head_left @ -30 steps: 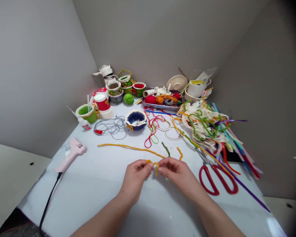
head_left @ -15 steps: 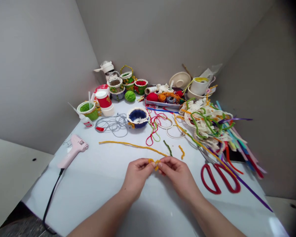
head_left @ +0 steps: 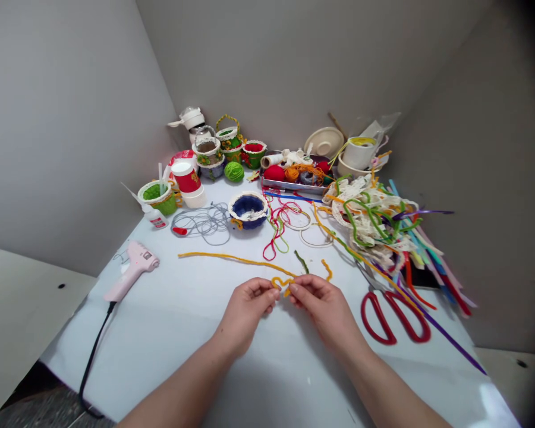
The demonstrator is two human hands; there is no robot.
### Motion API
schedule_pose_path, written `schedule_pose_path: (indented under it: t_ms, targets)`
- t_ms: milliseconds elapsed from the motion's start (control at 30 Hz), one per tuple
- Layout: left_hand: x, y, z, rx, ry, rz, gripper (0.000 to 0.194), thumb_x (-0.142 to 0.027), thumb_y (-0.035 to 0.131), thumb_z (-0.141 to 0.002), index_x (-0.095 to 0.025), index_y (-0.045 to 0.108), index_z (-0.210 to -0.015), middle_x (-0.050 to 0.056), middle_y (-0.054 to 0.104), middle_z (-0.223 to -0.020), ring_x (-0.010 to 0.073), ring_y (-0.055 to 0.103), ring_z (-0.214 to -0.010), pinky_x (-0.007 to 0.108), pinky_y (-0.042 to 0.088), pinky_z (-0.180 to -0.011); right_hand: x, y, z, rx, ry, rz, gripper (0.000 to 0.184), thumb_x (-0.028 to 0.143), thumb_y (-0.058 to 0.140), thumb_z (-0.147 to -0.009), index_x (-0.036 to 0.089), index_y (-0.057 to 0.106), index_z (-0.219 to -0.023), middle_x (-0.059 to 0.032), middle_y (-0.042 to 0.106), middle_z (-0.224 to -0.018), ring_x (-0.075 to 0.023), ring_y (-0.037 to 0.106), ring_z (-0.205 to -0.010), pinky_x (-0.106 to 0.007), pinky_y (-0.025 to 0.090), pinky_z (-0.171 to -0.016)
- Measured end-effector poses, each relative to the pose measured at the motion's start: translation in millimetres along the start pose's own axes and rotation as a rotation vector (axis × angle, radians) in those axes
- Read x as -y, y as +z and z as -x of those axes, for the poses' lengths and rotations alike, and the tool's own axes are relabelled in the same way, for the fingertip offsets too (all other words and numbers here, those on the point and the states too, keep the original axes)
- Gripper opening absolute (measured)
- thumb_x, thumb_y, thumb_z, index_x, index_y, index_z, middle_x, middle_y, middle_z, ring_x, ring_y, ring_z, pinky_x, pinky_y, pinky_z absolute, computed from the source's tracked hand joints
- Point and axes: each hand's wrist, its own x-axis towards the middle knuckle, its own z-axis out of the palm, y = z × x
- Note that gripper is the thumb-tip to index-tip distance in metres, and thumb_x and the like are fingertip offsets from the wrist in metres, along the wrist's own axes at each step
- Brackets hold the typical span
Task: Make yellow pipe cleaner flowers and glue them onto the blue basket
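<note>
A yellow pipe cleaner [head_left: 280,282], bent into small curves, is pinched between my two hands above the table. My left hand [head_left: 251,309] grips its left side with thumb and forefinger. On the other side, my right hand [head_left: 320,302] pinches it and hides part of it. Behind the hands a long, straight yellow pipe cleaner [head_left: 232,259] lies on the table; its right end reaches my right fingers, and I cannot tell whether it joins the bent part. Short green [head_left: 301,261] and yellow pieces [head_left: 326,269] lie just beyond my right hand.
Red-handled scissors [head_left: 395,318] lie right of my right hand, beside a heap of lace and pipe cleaners [head_left: 370,217]. A pink glue gun [head_left: 134,270] rests at left. Farther back stand a blue bowl [head_left: 248,211], a yarn tray [head_left: 294,185] and several small baskets [head_left: 254,154].
My hands have moved slightly apart, and more of the bent yellow pipe cleaner shows between them as a wavy shape. The whole view has shifted a little.
</note>
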Motion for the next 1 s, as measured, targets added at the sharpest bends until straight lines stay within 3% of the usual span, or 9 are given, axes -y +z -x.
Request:
schedule_pose_path:
  t_ms: [233, 700, 1000]
  targets:
    - [4, 3.0, 1, 0.001, -0.153, 0.221, 0.027, -0.027, 0.084, -0.061, -0.01, 0.067, -0.072, 0.002, 0.064, -0.069, 0.0062, 0.055, -0.06, 0.019, 0.044, -0.06, 6, 7, 4, -0.004, 0.073, -0.154, 0.027, 0.035, 0.083, -0.064, 0.017, 0.068, -0.077, -0.0003, 0.067, -0.068, -0.0105, 0.059, -0.061, -0.024, 0.045, -0.061]
    - [6, 5.2, 2, -0.026, -0.1, 0.309, 0.021, -0.024, 0.083, -0.064, -0.011, 0.068, -0.072, 0.002, 0.065, -0.072, 0.0073, 0.058, -0.066, 0.017, 0.045, -0.062, 0, 17, 7, 0.012, 0.144, -0.384, 0.025, 0.029, 0.084, -0.064, 0.016, 0.067, -0.077, 0.0009, 0.066, -0.069, -0.0088, 0.057, -0.061, -0.022, 0.046, -0.061]
    - [9, 11.4, 4, -0.063, -0.071, 0.244, 0.019, -0.025, 0.082, -0.063, -0.011, 0.071, -0.071, 0.003, 0.068, -0.068, 0.0074, 0.057, -0.062, 0.02, 0.046, -0.064, -4, 21, 7, -0.058, 0.063, -0.328, 0.025, 0.032, 0.082, -0.066, 0.018, 0.065, -0.077, 0.0024, 0.061, -0.065, -0.0105, 0.055, -0.061, -0.025, 0.045, -0.063]
